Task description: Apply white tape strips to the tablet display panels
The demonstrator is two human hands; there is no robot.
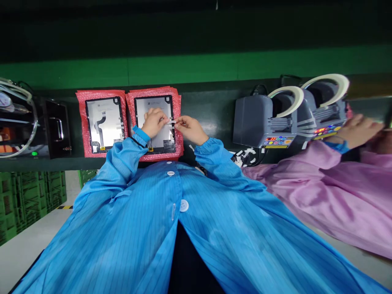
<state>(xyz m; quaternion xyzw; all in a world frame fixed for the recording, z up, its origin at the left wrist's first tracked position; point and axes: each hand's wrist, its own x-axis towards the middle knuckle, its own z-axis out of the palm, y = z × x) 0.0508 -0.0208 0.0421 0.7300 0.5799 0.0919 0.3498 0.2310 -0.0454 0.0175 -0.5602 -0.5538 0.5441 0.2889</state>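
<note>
A tablet display panel [157, 107] with a silver back and black frame lies on a stack of red bubble-wrap sheets [131, 107]. Above its right edge, a short whitish strip of tape [171, 121] spans the fingertips of both hands. My left hand [154, 121], over the panel's middle, pinches the strip's left end. At the other end, my right hand [192, 130] has its thumb and finger closed on the strip. A second display panel [112, 122] with a black flex cable rests to the left on its own red bubble wrap [82, 122].
Two grey tape dispensers [249, 120] [324, 108] with big white rolls stand at the right. Loose tape pieces [245, 155] lie near the table's front edge. A co-worker's hand [357, 130] and pink sleeve [312, 163] are at far right. A black machine [55, 126] occupies the left.
</note>
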